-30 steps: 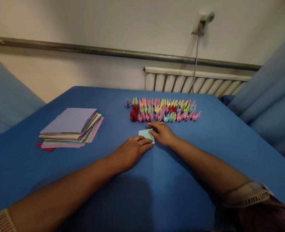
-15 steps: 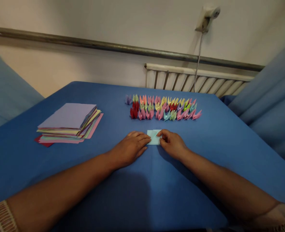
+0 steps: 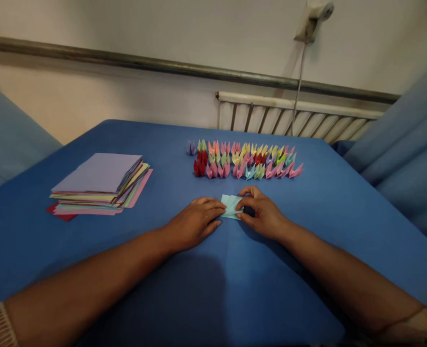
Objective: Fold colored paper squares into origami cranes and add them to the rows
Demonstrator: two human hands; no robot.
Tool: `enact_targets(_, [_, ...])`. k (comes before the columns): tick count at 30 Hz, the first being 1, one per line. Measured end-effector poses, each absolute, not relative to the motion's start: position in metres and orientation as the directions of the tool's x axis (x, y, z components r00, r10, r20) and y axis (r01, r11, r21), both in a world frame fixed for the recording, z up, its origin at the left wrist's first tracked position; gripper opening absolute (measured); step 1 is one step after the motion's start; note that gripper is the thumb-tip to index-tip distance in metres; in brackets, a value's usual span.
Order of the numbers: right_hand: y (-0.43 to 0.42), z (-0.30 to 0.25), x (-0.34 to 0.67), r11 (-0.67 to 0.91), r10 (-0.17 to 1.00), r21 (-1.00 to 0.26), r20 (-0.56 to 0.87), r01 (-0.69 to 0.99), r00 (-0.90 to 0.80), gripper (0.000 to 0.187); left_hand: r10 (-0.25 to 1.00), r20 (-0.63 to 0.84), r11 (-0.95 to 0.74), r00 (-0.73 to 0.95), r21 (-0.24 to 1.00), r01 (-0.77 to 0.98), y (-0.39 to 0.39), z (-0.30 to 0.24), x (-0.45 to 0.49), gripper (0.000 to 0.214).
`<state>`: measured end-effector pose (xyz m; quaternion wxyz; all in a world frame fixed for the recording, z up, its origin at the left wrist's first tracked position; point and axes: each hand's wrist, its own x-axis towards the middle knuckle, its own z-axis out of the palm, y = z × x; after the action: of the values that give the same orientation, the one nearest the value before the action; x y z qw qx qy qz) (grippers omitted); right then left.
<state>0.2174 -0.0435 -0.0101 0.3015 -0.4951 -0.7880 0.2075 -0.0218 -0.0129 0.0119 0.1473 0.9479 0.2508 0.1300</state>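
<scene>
A small folded piece of light-blue origami paper (image 3: 229, 204) lies on the blue tabletop between my hands, its right part lifted a little along a fold. My left hand (image 3: 196, 220) rests flat, fingers stretched out, with the fingertips over the paper's left edge. At the right edge, my right hand (image 3: 263, 212) pinches a layer of the paper between thumb and fingers. Beyond the hands stand several rows of folded paper cranes (image 3: 247, 161) in pink, red, yellow, green, blue and purple.
To the left sits a thick stack of coloured paper sheets (image 3: 99, 174), lavender on top, with a red corner sticking out below. Behind the blue table (image 3: 162, 299) are a radiator (image 3: 271, 102), a metal pipe (image 3: 144, 61) and a wall socket with a cord (image 3: 309, 26). Blue curtains (image 3: 412, 130) hang at both sides.
My right hand has opened wider and its fingers have shifted on the paper, whose right part is now raised and skewed. My left hand has stayed in place.
</scene>
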Motion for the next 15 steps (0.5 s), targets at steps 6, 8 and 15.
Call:
enact_targets(6, [-0.032,-0.019,0.218,0.434,0.901,-0.69,0.319,0.58,-0.296,0.004,0.514,0.178,-0.822,0.839,0.383,0.422,-0.01,0.01,-0.023,0.029])
enact_targets(8, [-0.029,-0.021,0.217,0.414,0.91,-0.697,0.316,0.585,-0.268,0.008,0.513,0.181,-0.82,0.839,0.392,0.416,-0.01,0.01,-0.023,0.029])
enact_targets(15, [-0.025,-0.021,0.213,0.335,0.942,-0.634,0.235,0.697,-0.239,0.014,0.517,0.2,-0.817,0.832,0.404,0.411,-0.01,0.013,-0.021,0.027])
